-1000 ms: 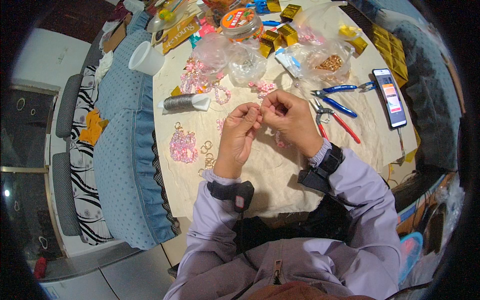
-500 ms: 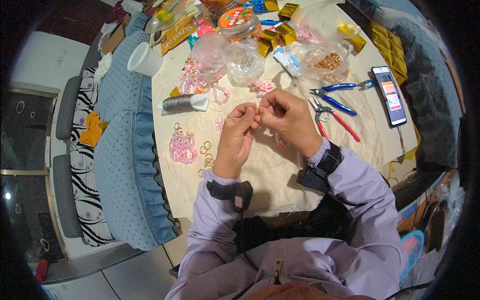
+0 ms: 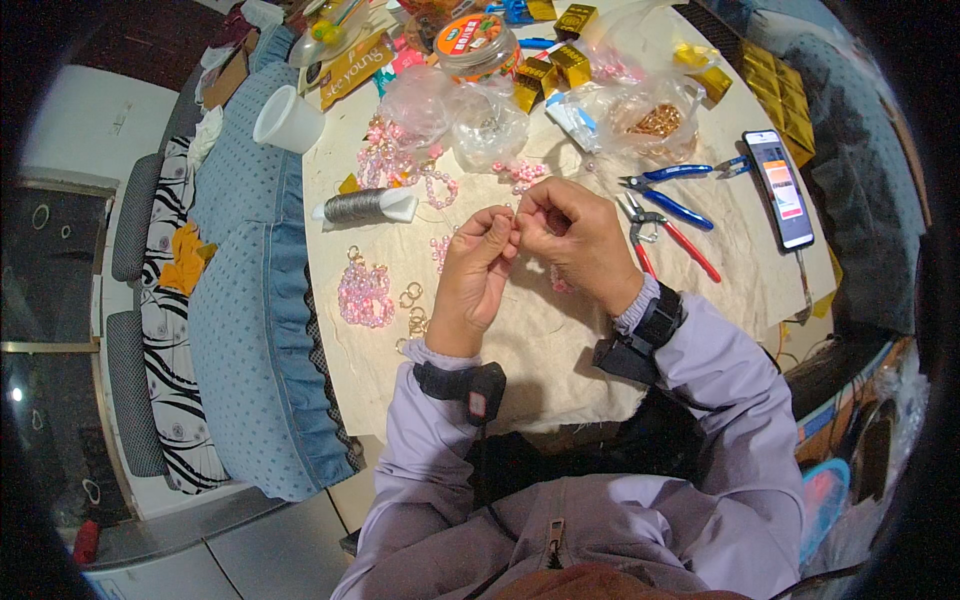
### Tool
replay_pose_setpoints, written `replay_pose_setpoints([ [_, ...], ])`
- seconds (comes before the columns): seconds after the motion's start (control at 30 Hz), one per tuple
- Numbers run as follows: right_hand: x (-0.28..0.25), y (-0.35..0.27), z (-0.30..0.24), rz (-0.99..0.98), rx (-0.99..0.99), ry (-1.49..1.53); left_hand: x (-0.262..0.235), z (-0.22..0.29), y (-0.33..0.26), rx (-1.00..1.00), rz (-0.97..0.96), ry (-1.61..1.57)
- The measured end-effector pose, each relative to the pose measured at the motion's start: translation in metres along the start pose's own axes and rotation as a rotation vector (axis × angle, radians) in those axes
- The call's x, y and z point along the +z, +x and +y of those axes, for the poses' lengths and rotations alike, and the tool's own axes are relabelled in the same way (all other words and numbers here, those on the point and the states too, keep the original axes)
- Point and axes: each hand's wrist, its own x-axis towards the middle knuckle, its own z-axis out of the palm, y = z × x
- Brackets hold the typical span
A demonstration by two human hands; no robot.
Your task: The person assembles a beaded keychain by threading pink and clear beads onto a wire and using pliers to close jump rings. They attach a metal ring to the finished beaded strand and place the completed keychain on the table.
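Note:
My left hand [image 3: 478,265] and my right hand [image 3: 580,240] meet over the cream cloth [image 3: 540,350], both closed in a pinch, fingertips touching. Whatever they pinch is too small and covered to make out. Pink beads [image 3: 560,283] show just under my right hand; whether they hang from it or lie on the cloth is unclear. More pink beads [image 3: 440,250] peek out left of my left hand. Nearby lie a pile of pink bead strands [image 3: 366,298], several gold rings [image 3: 415,318] and a spool of grey thread or wire [image 3: 368,206].
Right of my hands lie red-handled pliers [image 3: 690,250], blue-handled cutters [image 3: 675,190] and a phone [image 3: 778,190] with its screen lit. Clear plastic bags [image 3: 490,125], a round jar [image 3: 478,48] and gold boxes [image 3: 570,65] crowd the far side. A white cup [image 3: 290,118] stands far left.
Almost nothing differs. Both hands keep the same pinch in the same place, with only a tiny shift of the fingers.

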Motion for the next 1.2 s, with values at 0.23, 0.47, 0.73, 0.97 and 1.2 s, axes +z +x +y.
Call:
replay_pose_setpoints([
  [0.23, 0.001, 0.0, 0.0, 0.015, -0.041, -0.025, -0.001, -0.001, 0.001, 0.0, 0.012, 0.012],
  [0.47, 0.0, 0.0, -0.001, 0.012, -0.05, -0.041, -0.001, -0.001, 0.0, 0.001, 0.009, 0.016],
  [0.73, 0.001, 0.0, 0.0, 0.024, -0.074, -0.072, 0.006, 0.0, -0.001, 0.126, -0.007, 0.157],
  [0.97, 0.001, 0.002, 0.003, -0.045, 0.151, 0.116, 0.011, 0.001, -0.003, 0.306, 0.073, 0.434],
  [1.2, 0.001, 0.007, 0.015, -0.105, 0.258, 0.287, 0.013, -0.002, -0.005, 0.459, 0.121, 0.61],
])
